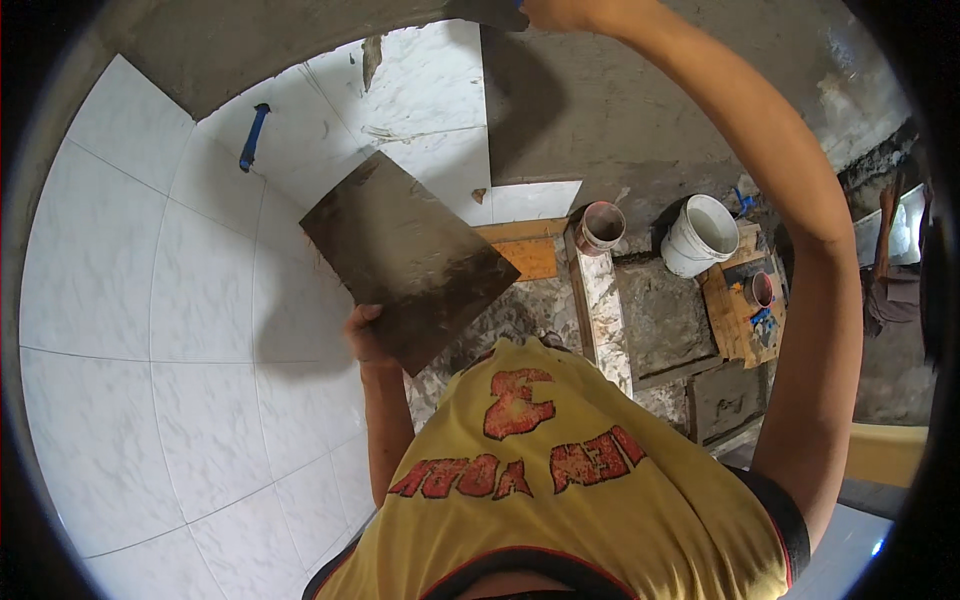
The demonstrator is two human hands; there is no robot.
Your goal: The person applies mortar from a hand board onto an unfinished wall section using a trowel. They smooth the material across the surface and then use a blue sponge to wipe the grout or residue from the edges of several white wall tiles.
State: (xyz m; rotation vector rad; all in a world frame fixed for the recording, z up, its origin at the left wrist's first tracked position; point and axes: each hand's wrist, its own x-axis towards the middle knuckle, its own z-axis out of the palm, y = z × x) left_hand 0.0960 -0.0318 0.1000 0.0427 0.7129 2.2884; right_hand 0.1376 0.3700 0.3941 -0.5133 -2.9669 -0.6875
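Note:
My left hand (366, 335) grips the lower left edge of a flat rectangular grey-brown board (400, 255), its thumb lying over the face. Smears mark the board, and its material is unclear. At the top edge of the view, my right hand (562, 14) is raised against the wall with fingers closed on a trowel (488, 12). Only the trowel's dark blade and a bit of blue show; the rest is cut off. Below the blade, white marbled wall tiles (425, 95) meet rough grey plaster (590, 100).
A blue strip-like piece (255, 137) sticks out at the tiles on the left. Below the plaster stand a white bucket (690, 245) and a small round container (601, 225). Wooden boards (735, 320) carry a reddish cup (762, 290). A pale ledge (602, 310) runs along the floor.

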